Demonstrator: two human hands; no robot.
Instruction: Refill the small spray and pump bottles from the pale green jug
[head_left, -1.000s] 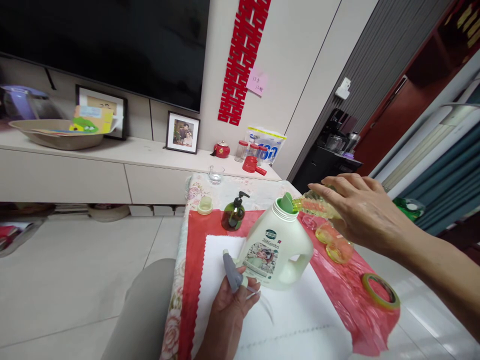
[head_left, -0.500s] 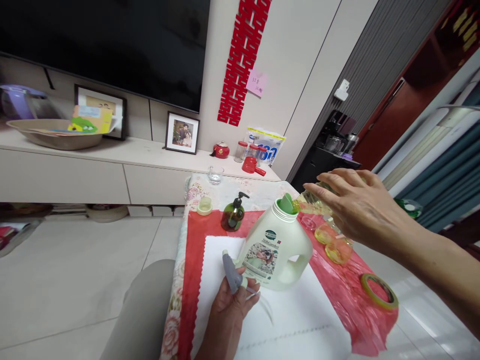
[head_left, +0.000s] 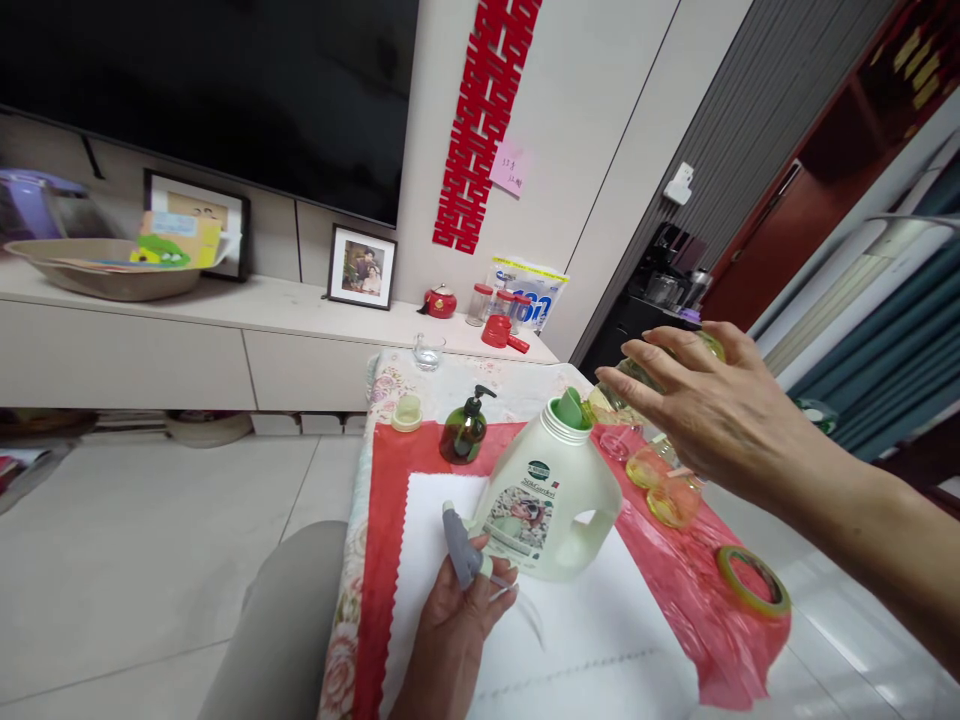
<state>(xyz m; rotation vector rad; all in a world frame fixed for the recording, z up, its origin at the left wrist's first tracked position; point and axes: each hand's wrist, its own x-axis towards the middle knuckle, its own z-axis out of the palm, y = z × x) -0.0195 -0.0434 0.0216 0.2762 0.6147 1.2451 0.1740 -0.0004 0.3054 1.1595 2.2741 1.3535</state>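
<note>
Right hand (head_left: 712, 412) wraps a clear bottle (head_left: 616, 400), likely slick, breakable and best held round its body, tipped at the mouth of a white jug (head_left: 551, 500) on the table (head_left: 517, 378); left hand (head_left: 457, 630) clasps a spray head (head_left: 459, 530).

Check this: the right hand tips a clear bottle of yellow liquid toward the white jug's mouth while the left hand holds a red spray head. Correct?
No. The head view shows the spray head in the left hand is grey, not red. The right hand tips a clear bottle of yellow liquid toward the mouth of the white jug.
</note>
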